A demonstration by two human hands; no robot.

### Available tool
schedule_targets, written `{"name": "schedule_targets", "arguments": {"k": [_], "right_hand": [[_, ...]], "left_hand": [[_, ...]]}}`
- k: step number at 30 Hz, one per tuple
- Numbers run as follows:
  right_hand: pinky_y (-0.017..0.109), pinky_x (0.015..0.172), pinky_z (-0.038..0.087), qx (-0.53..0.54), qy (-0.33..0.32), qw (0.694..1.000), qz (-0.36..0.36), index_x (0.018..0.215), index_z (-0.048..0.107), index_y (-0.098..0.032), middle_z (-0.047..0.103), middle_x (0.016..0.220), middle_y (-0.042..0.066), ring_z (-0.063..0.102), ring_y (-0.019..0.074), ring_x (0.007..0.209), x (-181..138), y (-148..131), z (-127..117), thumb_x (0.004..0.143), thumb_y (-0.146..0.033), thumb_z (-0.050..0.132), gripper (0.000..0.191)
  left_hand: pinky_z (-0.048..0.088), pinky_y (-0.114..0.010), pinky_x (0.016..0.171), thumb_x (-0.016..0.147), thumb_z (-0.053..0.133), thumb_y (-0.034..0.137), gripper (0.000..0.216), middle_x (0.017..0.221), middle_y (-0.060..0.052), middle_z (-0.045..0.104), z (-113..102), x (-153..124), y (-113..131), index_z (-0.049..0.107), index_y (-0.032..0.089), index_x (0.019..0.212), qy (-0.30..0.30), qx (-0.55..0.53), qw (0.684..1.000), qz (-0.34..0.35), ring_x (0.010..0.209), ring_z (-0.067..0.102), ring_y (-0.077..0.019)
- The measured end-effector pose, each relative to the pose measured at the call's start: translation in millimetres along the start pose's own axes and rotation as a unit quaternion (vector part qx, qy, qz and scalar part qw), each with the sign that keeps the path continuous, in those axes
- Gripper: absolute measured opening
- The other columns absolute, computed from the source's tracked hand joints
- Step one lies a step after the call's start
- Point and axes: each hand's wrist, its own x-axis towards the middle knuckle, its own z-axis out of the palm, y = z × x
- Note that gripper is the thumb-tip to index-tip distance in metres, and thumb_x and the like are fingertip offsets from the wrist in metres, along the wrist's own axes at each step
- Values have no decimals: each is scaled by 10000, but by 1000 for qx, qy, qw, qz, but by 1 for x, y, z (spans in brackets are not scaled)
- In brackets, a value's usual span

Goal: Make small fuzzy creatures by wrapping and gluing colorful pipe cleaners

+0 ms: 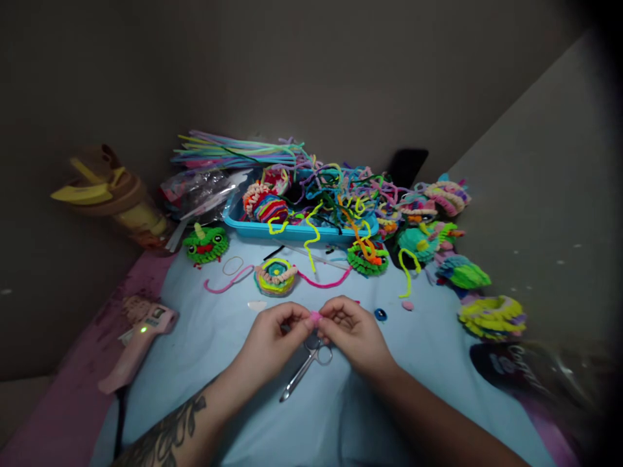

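Head view: left hand (272, 337) and right hand (353, 331) meet over the light blue surface (219, 337); each grip pinches one side of a small pink piece (315, 318), perhaps a coiled pipe-cleaner end, too small to tell; metal scissors (306, 366) lie just beneath; pink glue gun (139, 340) at left, indicator lit; blue tray (292, 230) of tangled pipe cleaners behind; risk: the tiny piece could slip free and drop among the clutter, given so slight a hold.
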Motion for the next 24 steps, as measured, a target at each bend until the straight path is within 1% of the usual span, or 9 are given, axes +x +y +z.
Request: {"name": "schedule_targets", "arguments": {"k": [6,9,11,14,20,22,24], "right_hand": [[207,488,463,9,-19,1000,-8,711,622,-155,598,574,-10,550,88,505,0,2,-4,650,-349,736,233],[209,462,457,9,-20,1000,-11,699,637,-153,591,546,-14,539,88,475,1,5,-5,637,-343,745,227],[211,447,456,2,-12,1000,-10,689,644,-154,590,544,-13,541,92,470,0,4,-4,617,-352,759,241],[209,438,458,-15,2,1000,-14,680,652,-153,595,553,-9,545,94,469,-1,2,-2,600,-366,766,254],[198,416,437,-30,14,999,-16,656,643,-148,592,517,-6,530,88,440,-3,1,1,617,-383,738,256],[200,424,442,-33,19,999,-20,661,640,-147,590,508,-7,537,91,440,-3,0,1,622,-374,735,249],[206,433,455,-29,24,999,-18,666,632,-149,590,508,-9,546,96,443,-4,0,1,624,-366,734,243]], "left_hand": [[438,-232,630,758,617,376,255,710,-39,662,-2,0,1,616,123,726,-34,-71,996,-45,651,577,-123],[446,-246,653,745,629,380,257,710,-40,668,-2,0,2,611,124,720,-47,-95,993,-54,664,587,-130],[444,-244,645,740,631,381,257,695,-37,665,-2,0,2,611,126,720,-45,-95,993,-55,657,587,-130],[433,-234,621,738,630,380,256,679,-30,656,-2,1,0,615,125,718,-32,-81,995,-50,637,577,-123],[430,-221,591,750,612,334,213,655,-20,644,-2,1,2,632,124,721,-12,-38,998,-42,611,564,-116],[437,-222,591,763,602,314,190,665,-22,649,0,0,3,643,130,737,6,-9,1000,-26,621,574,-121],[447,-224,604,784,589,295,169,693,-25,658,1,-2,2,653,141,757,29,30,999,4,647,588,-126]]}}
